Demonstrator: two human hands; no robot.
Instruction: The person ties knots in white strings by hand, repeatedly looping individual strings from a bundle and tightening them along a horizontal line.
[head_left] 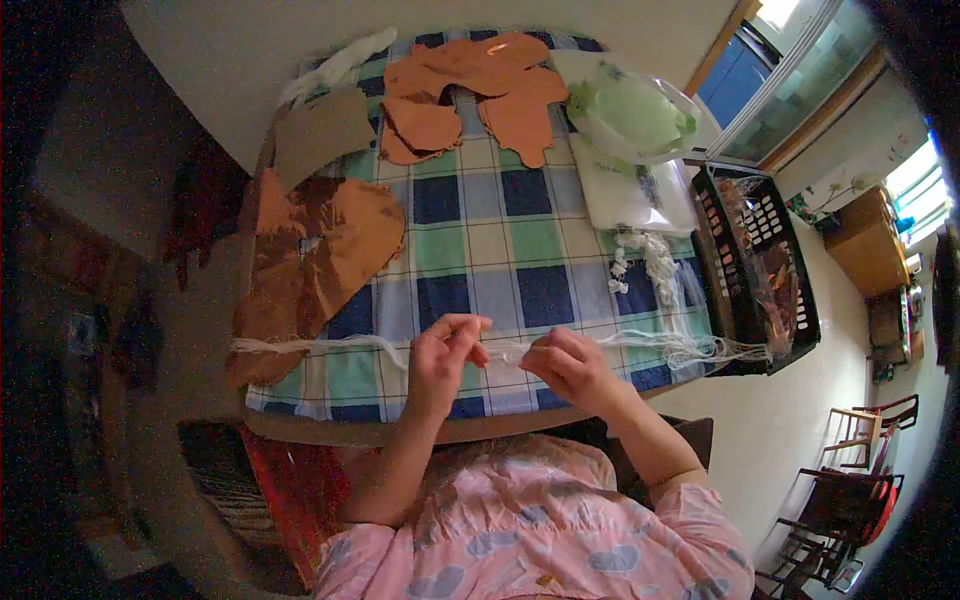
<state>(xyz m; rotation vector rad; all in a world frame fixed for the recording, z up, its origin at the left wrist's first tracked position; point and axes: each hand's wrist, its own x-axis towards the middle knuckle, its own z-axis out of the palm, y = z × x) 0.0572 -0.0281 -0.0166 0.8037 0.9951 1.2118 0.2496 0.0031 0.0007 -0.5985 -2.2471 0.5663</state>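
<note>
My left hand [445, 352] and my right hand [568, 365] are close together over the near edge of a table covered with a blue, green and white checked cloth [495, 235]. Both pinch a bundle of white strings [330, 343] that stretches sideways across the cloth, left past my left hand and right toward a tangle of strings [715, 350]. A short stretch of string runs between my fingers. My pink patterned sleeves show below.
Shiny copper foil shapes [320, 255] lie at the left, matte orange cut-outs [480, 90] and a cardboard piece [320, 130] at the back. A bag of green material [635, 115], a white plastic bag [630, 195] and white knotted pieces [650, 260] lie right. A black crate [755, 265] stands beside the table.
</note>
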